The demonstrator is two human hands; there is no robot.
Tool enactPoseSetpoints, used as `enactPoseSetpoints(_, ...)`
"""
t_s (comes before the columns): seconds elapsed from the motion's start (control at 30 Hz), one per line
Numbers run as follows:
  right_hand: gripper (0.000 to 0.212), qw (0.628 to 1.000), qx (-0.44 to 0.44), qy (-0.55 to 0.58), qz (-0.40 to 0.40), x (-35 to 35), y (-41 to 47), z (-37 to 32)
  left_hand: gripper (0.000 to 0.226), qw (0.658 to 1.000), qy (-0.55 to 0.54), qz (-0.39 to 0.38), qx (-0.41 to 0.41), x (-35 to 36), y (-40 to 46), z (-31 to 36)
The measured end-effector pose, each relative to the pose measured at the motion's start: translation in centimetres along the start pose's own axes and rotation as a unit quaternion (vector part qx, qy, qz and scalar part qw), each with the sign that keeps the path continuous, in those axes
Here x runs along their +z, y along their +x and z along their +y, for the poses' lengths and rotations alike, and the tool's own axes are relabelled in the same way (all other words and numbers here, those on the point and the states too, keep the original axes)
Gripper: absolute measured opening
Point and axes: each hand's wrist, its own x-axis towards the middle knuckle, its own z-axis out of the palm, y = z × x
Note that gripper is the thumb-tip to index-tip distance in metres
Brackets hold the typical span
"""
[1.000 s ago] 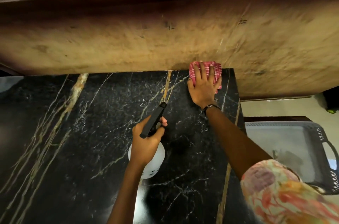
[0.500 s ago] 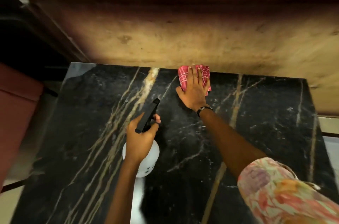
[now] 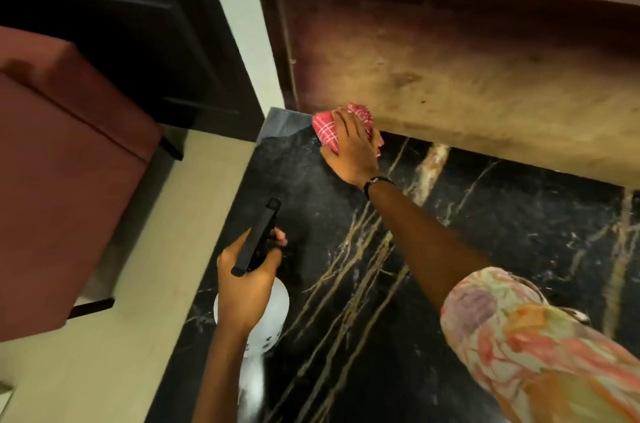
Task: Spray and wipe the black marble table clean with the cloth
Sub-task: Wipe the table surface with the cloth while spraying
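The right hand (image 3: 353, 149) presses the red checked cloth (image 3: 327, 128) at the tabletop's (image 3: 485, 232) far-left corner; one overshoot could drop it. The left hand (image 3: 247, 279) grips the spray bottle (image 3: 266, 322).

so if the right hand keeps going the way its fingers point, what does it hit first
Probably the wooden panel standing at the table's back edge: the right hand, pressing the red checked cloth, already has its fingertips almost against it, though depth is unclear.
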Motion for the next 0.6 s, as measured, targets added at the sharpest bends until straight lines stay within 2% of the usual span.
enactPoseSetpoints(0.2, 0.066, 0.989, -0.144, -0.017, -0.029, 4.6, 3.0, -7.5, 0.03, 1.0, -0.006, 0.021, 0.006, -4.1, 1.4, -1.1)
enactPoseSetpoints(0.3, 0.062, 0.98, -0.197, -0.019, -0.015, 5.9, 4.1, -9.2, 0.026, 1.0, -0.01, 0.024, 0.015, -5.1, 1.7, -1.3)
enactPoseSetpoints(0.37, 0.061, 0.985, -0.17, -0.026, -0.013, 6.4, 5.5, -9.8, 0.024, 1.0, -0.01, 0.024, 0.017, -5.6, 2.0, -1.5)
enactPoseSetpoints(0.5, 0.062, 0.997, -0.057, -0.049, -0.025, 7.1, 7.6, -11.6, 0.026, 0.999, -0.017, 0.023, 0.019, -6.1, 1.9, -1.7)
enactPoseSetpoints(0.6, 0.062, 0.997, -0.031, -0.057, -0.031, 7.0, 7.5, -12.3, 0.024, 1.0, -0.019, 0.014, 0.017, -6.1, 1.7, -1.8)
